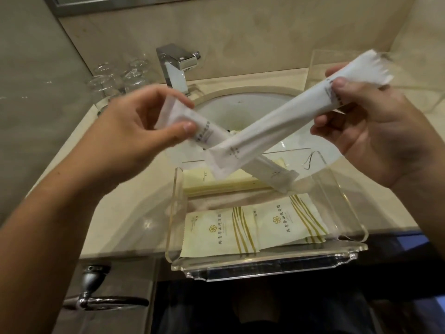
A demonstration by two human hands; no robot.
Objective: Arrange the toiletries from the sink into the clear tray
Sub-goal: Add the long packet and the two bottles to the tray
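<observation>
- The left hand [125, 131] pinches one long thin white paper packet [272, 175] near its top end, thumb in front and fingers [179, 100] behind. The packet slopes down past the thumb, and its low end hangs just above the clear plastic tray [265, 268].
- The right hand [375, 131] pinches a second long white paper packet [277, 121] near its top end too. A short torn-looking end sticks out past the fingers [342, 85]. The long part runs down toward the left hand.
- The two packets cross in the air, over the white round sink bowl [243, 109] and the back of the tray. I cannot tell if they touch where they cross.
- I think these packets are very light. The paper looks soft and crinkly, with something thin and stiffer inside, so each one stays mostly straight.
- They do not look slippery or easy to break. A soft pinch should be enough.
- Held near the end, a packet swings. A hold nearer the middle would likely make it easier to lay flat.
- Below the fingers, two pale yellow flat packets with gold stripes [255, 227] lie side by side at the front of the tray. Pale yellow flat boxes [216, 182] lie behind them.
- The tray sits at the front edge of the beige stone tabletop [72, 169] and sticks out over it.
</observation>
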